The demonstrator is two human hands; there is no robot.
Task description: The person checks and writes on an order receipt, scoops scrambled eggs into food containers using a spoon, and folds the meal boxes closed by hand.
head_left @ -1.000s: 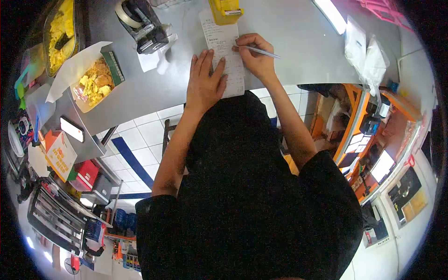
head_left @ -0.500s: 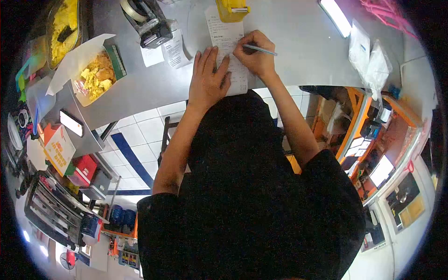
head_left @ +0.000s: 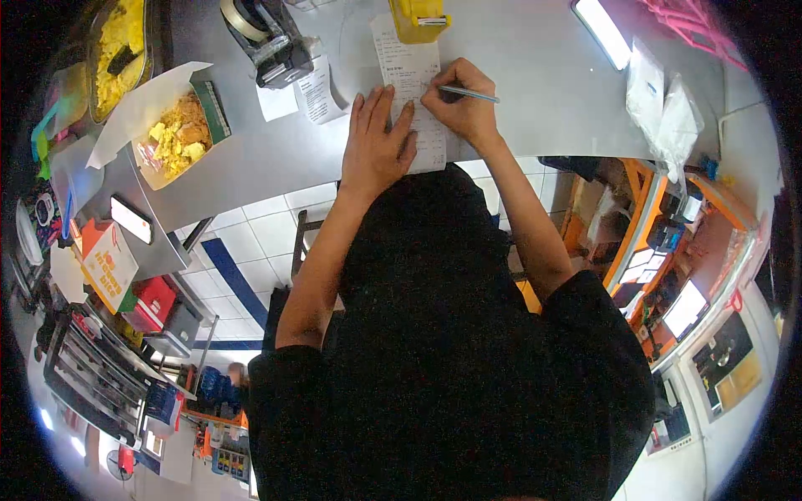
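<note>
A long printed receipt [head_left: 408,60] lies on the steel counter in front of me. Flat on its left side rests my left hand [head_left: 380,144], fingers spread and holding nothing. My right hand [head_left: 462,100] grips a slim light-coloured pen [head_left: 473,93], its tip hidden by the fingers at the receipt's right side. At the receipt's top end sits a yellow holder [head_left: 418,21] with a metal strip. Left of the receipt, a second curled receipt [head_left: 317,93] hangs by a black tape dispenser [head_left: 266,46].
An open food box [head_left: 177,138] with yellow food stands on the left, near a tray of yellow food [head_left: 121,58]. A phone [head_left: 130,219] lies by a printed carton [head_left: 107,265]. To the right are a lit screen [head_left: 601,33] and plastic bags [head_left: 664,108] at the counter edge [head_left: 551,146].
The whole view has shifted slightly. My left hand stays flat on the receipt, and my right hand with the pen keeps nearly the same place on it.
</note>
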